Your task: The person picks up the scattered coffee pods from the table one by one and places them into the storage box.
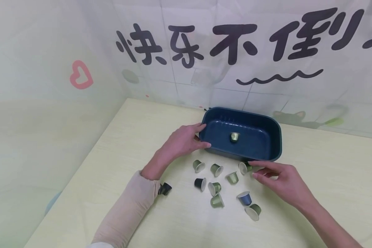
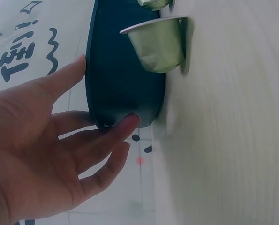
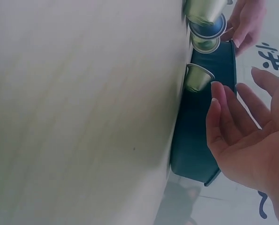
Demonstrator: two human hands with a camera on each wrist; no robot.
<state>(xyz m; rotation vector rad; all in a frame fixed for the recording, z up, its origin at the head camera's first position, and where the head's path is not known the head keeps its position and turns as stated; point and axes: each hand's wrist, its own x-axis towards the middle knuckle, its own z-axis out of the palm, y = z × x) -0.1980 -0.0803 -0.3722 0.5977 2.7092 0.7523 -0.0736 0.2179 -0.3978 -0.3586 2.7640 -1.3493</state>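
A dark blue rectangular tub (image 1: 254, 144) stands against the wall, with one green coffee capsule (image 1: 234, 137) inside. My left hand (image 1: 184, 139) holds the tub's left end, thumb and fingers spread around the rim. My right hand (image 1: 280, 179) is at the tub's front right, its fingertips right at a green capsule (image 1: 243, 168) lying on its side. In the right wrist view that capsule (image 3: 198, 78) sits beside the fingertips, not between them. Several more green capsules (image 1: 216, 169), a black one (image 1: 200, 184) and a blue one (image 1: 244, 198) lie in front of the tub.
The pale wooden table (image 1: 316, 165) runs up to a printed wall sheet (image 1: 186, 86) with large dark lettering behind the tub. A small black object (image 1: 165, 189) shows beside the left sleeve (image 1: 128, 208). One green capsule (image 1: 253, 212) lies nearest the front, close to the blue one.
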